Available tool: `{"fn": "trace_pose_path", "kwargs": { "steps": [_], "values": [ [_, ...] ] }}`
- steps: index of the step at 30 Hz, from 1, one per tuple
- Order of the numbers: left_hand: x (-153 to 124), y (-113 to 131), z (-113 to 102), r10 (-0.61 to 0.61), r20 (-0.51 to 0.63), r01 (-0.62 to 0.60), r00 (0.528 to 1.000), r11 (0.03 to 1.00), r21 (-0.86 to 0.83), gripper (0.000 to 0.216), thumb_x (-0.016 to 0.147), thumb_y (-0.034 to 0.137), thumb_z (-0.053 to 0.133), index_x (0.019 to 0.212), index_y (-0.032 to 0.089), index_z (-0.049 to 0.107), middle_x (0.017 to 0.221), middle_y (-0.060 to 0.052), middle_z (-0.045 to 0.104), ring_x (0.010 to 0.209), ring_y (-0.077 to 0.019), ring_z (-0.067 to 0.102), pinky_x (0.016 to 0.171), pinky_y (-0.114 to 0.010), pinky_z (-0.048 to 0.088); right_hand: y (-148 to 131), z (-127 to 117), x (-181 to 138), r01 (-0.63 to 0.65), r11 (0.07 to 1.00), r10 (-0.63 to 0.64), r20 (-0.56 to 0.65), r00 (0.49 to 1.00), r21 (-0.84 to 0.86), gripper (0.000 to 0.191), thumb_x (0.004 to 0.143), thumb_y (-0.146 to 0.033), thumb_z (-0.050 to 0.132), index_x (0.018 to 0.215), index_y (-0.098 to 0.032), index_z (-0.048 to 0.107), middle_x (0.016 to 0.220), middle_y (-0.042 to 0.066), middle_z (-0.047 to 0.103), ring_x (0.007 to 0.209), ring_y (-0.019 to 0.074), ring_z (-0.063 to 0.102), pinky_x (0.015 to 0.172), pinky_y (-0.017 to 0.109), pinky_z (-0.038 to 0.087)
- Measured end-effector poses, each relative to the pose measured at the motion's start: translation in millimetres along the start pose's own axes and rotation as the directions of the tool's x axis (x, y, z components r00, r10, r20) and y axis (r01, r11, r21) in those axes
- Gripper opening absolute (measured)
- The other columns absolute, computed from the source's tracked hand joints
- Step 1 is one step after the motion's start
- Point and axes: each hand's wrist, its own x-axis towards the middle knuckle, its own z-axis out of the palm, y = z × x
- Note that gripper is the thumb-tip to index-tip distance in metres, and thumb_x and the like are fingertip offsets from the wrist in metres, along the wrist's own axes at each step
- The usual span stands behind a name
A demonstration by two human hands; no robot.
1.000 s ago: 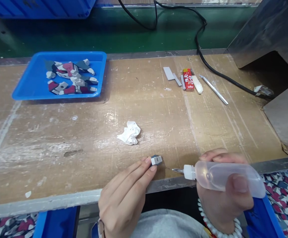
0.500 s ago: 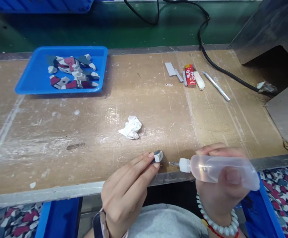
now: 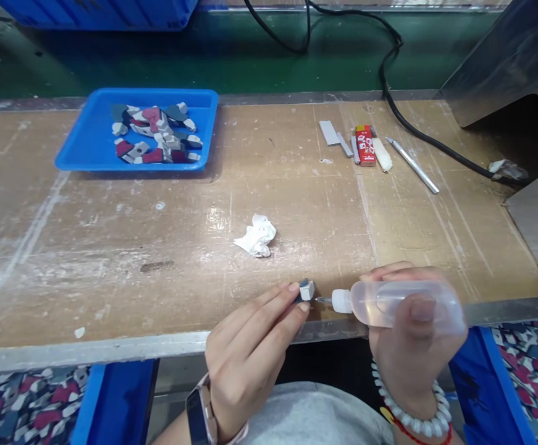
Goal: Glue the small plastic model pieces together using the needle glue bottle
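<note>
Near the front edge of the bench, my left hand (image 3: 254,352) pinches a small grey-and-white plastic piece (image 3: 307,290) between thumb and fingertips. My right hand (image 3: 407,327) is wrapped round a clear squeeze bottle (image 3: 365,303) with a white cap and a thin metal needle tip. The bottle lies sideways, its needle pointing left and ending right beside the white end of the piece; whether they touch I cannot tell. A crumpled white tissue (image 3: 257,236) lies on the bench just beyond my left hand.
A blue tray (image 3: 76,157) with several grey, white and maroon pieces stands at back left. At back right lie a red lighter (image 3: 365,146), a silver craft knife (image 3: 412,165) and a black cable (image 3: 428,141). Bins of pieces (image 3: 23,402) flank my lap below the bench.
The needle tip has come closer to the piece in my left hand. The whole view has shifted slightly, so the bench things appear further right. Both hands keep their holds.
</note>
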Motion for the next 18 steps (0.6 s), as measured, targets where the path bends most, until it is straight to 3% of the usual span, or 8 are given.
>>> {"fn": "trace_pose_path", "kwargs": {
  "steps": [18],
  "values": [
    [-0.1,2.2,-4.1,-0.016,0.021,0.016,1.000,1.000,0.013,0.027,0.090,-0.005,0.060,0.106,0.012,0.073,0.116,-0.012,0.076,0.112,-0.0203,0.071,0.094,-0.032,0.062,2.3,-0.7,-1.6,-0.063,0.998,0.063,-0.068,0.996,0.004,0.038,0.083,-0.056,0.073,0.070,-0.020,0.065,0.065,0.003,0.063,0.056,0.0197,0.061,0.044,0.033,0.047]
  ]
}}
